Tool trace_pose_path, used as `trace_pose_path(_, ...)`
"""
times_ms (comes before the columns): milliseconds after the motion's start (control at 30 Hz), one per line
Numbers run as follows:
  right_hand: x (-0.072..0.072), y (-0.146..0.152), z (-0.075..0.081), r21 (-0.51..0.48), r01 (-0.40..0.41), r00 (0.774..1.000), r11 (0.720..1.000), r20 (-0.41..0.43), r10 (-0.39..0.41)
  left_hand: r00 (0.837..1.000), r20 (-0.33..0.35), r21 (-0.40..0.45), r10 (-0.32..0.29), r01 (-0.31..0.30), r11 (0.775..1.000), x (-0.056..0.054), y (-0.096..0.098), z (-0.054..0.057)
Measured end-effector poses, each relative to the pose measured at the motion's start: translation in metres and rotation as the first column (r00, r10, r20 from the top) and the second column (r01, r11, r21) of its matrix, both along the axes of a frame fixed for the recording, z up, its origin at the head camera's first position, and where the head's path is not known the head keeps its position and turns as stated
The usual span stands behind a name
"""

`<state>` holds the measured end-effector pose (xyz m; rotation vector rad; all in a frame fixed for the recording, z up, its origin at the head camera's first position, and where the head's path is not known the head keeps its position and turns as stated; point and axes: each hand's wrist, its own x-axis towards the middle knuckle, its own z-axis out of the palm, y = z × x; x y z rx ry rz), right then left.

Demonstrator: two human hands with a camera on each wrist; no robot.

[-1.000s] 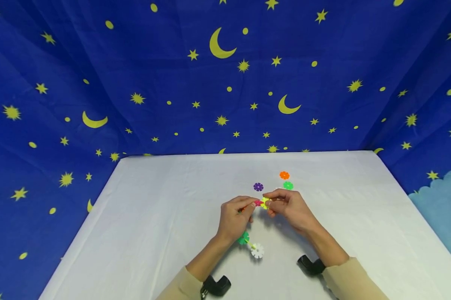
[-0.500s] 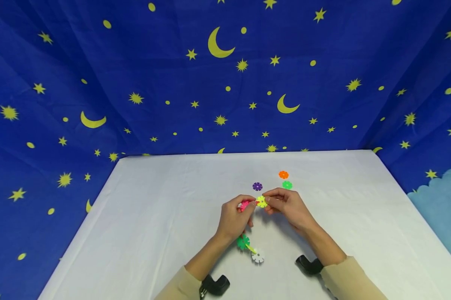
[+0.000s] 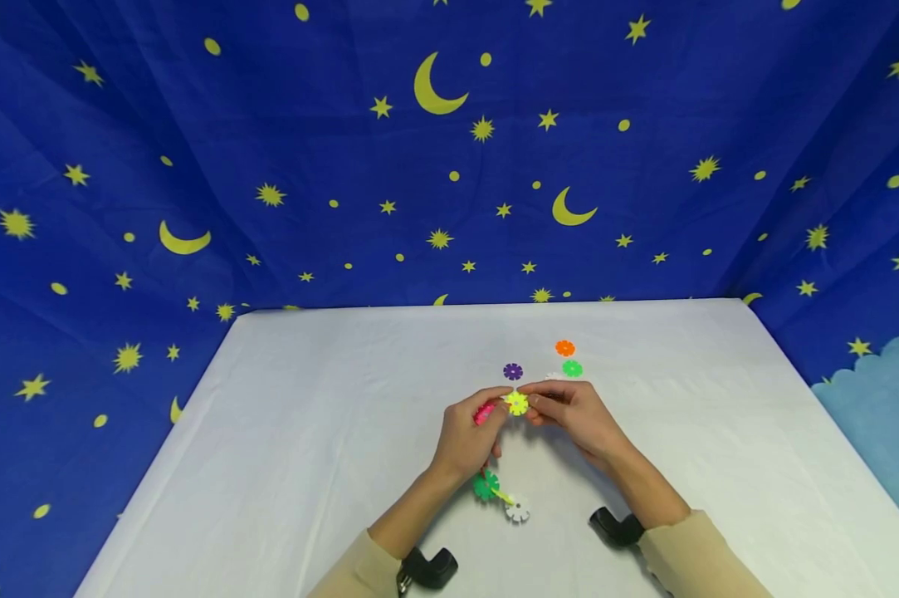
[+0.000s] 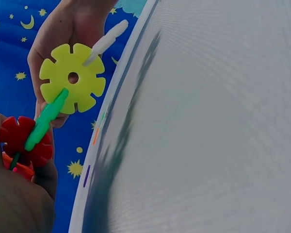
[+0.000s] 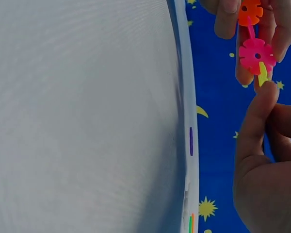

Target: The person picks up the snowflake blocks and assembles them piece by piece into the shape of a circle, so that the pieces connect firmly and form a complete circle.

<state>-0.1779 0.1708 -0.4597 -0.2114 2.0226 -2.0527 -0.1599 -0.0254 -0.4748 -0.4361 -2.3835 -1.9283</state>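
Blue fabric backdrop printed with yellow moons and stars (image 3: 344, 149) stands behind a table draped in white cloth (image 3: 307, 432); both hands are raised over the cloth, close together. Left hand (image 3: 467, 432): thumb and fingers curled, gripping a linked chain of notched, flower-shaped plastic discs (image 3: 502, 497); its bright pink disc (image 3: 483, 412) shows between thumb and forefinger. Right hand (image 3: 579, 415): thumb and fingertips pinching a bright yellow notched disc (image 3: 517, 404); its edge meets the pink disc's rim in the right wrist view; seating depth cannot be told. Left wrist view, along the chain: red disc (image 4: 14, 133), green disc (image 4: 47, 120), second yellow disc (image 4: 87, 80), white disc (image 4: 109, 40). Beyond the hands, flat on the cloth: purple disc (image 3: 513, 371); orange disc (image 3: 564, 348) just beside a light green disc (image 3: 572, 368).
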Motion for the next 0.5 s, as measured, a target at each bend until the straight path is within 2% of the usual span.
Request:
trace_pose_path(233,-0.005,0.004,-0.002,0.059,0.029,0.999,0.998,-0.017,-0.028,1.0,0.007,0.032,0.006,-0.006,0.999,-0.001,0.0,-0.001)
trace_pose_path(500,-0.024,0.008,-0.004,0.2,0.041,0.997,0.979,-0.067,-0.028,0.999,0.031,0.051,0.021,-0.023,0.998,-0.002,0.0,-0.003)
